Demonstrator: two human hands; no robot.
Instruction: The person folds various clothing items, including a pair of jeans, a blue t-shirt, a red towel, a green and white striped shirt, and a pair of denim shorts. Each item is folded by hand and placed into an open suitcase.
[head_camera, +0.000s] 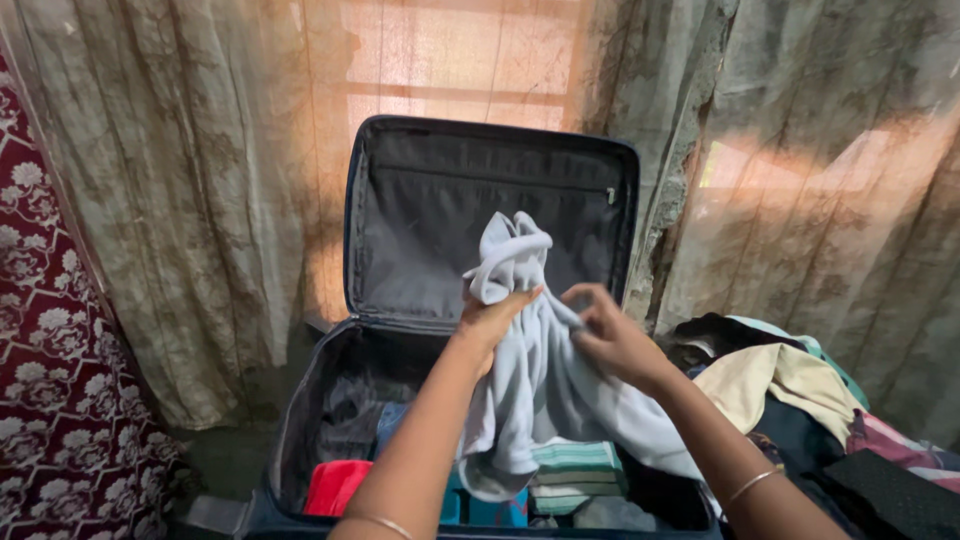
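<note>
Both hands hold up a pale grey-blue garment (535, 385) over an open dark suitcase (300, 400). My left hand (487, 320) grips the bunched top of the cloth, which sticks up above the fingers. My right hand (610, 335) pinches the fabric just to the right, and the rest hangs down into the case. Inside the suitcase lie a red item (335, 485), a folded green striped cloth (578, 468) and a blue item (500, 510). The raised lid (420, 230) stands upright behind the garment.
A heap of clothes (790, 390) in cream, dark and pink lies at the right of the suitcase. Sheer patterned curtains (200, 200) hang behind, with light coming through. A maroon floral fabric (50, 400) fills the left edge.
</note>
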